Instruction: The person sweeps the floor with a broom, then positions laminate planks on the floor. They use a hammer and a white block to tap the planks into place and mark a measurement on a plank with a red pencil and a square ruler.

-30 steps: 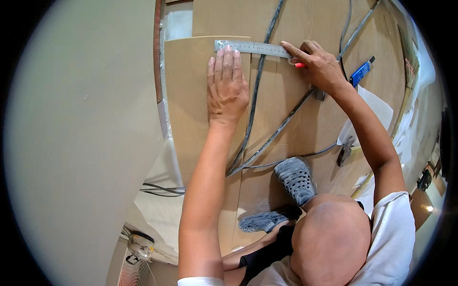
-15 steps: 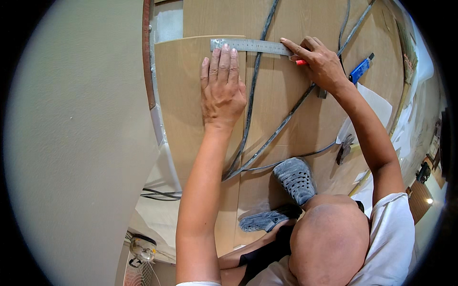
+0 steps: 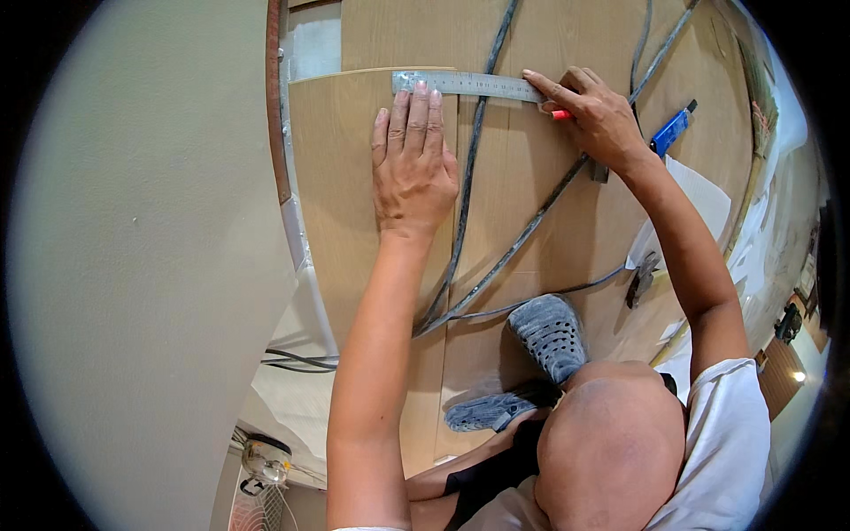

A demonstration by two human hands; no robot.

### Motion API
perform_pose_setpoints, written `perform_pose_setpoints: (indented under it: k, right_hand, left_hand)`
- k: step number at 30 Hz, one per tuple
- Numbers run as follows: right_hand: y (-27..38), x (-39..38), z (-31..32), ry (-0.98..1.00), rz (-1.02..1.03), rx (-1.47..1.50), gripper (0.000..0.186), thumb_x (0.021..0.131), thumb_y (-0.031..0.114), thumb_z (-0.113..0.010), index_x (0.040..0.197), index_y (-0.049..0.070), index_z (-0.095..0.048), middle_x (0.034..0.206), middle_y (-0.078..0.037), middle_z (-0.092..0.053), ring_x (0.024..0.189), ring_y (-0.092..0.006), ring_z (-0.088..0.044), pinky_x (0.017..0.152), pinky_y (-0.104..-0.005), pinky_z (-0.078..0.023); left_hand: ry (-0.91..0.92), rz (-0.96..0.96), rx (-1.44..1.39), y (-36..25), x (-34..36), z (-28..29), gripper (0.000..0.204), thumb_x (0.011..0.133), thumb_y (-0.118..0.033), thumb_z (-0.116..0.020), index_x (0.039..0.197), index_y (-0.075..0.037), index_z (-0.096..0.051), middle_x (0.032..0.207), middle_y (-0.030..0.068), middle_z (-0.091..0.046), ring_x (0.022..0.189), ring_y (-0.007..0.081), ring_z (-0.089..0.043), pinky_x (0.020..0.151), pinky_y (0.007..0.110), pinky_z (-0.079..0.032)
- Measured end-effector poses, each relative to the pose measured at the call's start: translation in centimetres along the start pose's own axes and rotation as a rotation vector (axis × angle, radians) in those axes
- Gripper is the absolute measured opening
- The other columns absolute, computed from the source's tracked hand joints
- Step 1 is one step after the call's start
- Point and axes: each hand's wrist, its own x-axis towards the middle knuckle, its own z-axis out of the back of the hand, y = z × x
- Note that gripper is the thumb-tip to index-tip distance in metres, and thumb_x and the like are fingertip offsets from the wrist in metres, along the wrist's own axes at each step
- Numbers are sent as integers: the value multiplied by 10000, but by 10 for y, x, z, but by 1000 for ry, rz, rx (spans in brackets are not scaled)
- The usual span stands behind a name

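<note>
A steel ruler lies across a light wood floor plank, close to the plank's far edge, and reaches right over a black cable. My left hand rests flat on the plank with its fingers stretched, the fingertips touching the ruler's left end. At the other end, my right hand grips the ruler, its index finger stretched along the top. A red pencil-like stick pokes out from under the right hand's fingers; most of it is hidden. Just right of that wrist lies a blue utility knife.
Dark cables run over the planks, one passing beneath the ruler. A white sheet lies under my right forearm, near a dark metal tool. A pale wall stands at left. My grey clog is on the floor.
</note>
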Motion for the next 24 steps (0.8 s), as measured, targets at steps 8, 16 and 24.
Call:
perform_pose_setpoints:
  k: [8,16,24]
  right_hand:
    - [-1,1,0,-21,10,-1,589,923,173,-669,1454,372,-512,1004,-45,-606,931,-214,-629,765,-351,-580]
    - [-4,2,3,-6,3,38,581,911,156,-667,1439,358,-532,1004,-53,-603,934,-230,-630,760,-376,-573]
    - [9,26,30,-172,59,155,414,950,161,-640,1356,237,-612,1147,-106,-617,1002,-262,-649,800,-376,-571]
  left_hand:
    - [15,-4,3,0,1,2,625,905,-204,-531,1513,-119,-417,1580,38,-383,1464,199,-341,1244,419,-221]
    - [-8,6,-29,-3,4,1,630,884,-186,-541,1499,-104,-433,1571,51,-397,1450,212,-365,1229,427,-243]
    - [-37,23,-107,-1,6,8,632,856,-172,-557,1477,-102,-461,1536,64,-444,1426,225,-399,1220,425,-257]
